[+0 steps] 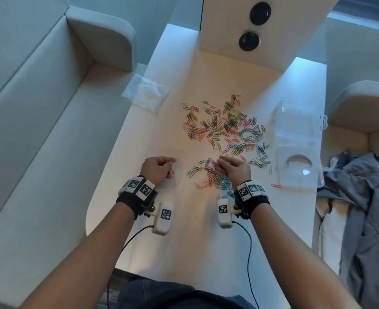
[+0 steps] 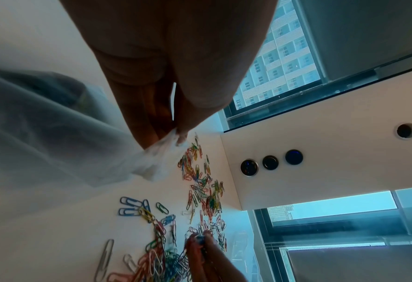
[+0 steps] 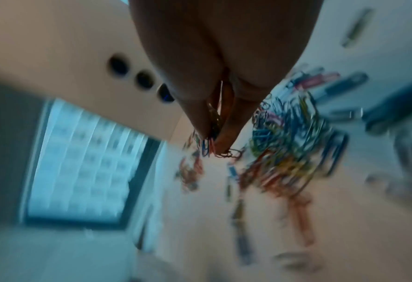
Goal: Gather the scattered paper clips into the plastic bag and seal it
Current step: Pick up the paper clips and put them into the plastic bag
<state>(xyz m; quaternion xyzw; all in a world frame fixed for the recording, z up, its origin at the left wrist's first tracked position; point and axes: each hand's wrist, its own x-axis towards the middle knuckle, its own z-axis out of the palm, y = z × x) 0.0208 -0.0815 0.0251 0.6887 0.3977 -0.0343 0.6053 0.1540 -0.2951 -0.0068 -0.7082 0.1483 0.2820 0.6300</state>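
Several coloured paper clips (image 1: 226, 132) lie scattered over the middle of the white table (image 1: 161, 230). My right hand (image 1: 223, 162) is at the near edge of the pile, with a bunch of clips (image 3: 214, 145) pinched between its fingertips; the right wrist view is blurred. To the left of the pile, my left hand (image 1: 168, 167) pinches the rim of a thin clear plastic bag (image 2: 161, 152). The bag's body (image 2: 55, 137) drapes back under the wrist. In the head view the bag (image 1: 173, 175) is barely visible. My right hand (image 2: 204, 248) also shows in the left wrist view, low down.
A second crumpled clear bag (image 1: 146, 92) lies at the table's left edge. A clear plastic box (image 1: 300, 121) and its lid (image 1: 300, 168) stand open at the right edge. A grey garment (image 1: 362, 208) lies on the right seat. A panel with round sockets (image 1: 248, 41) rises at the back.
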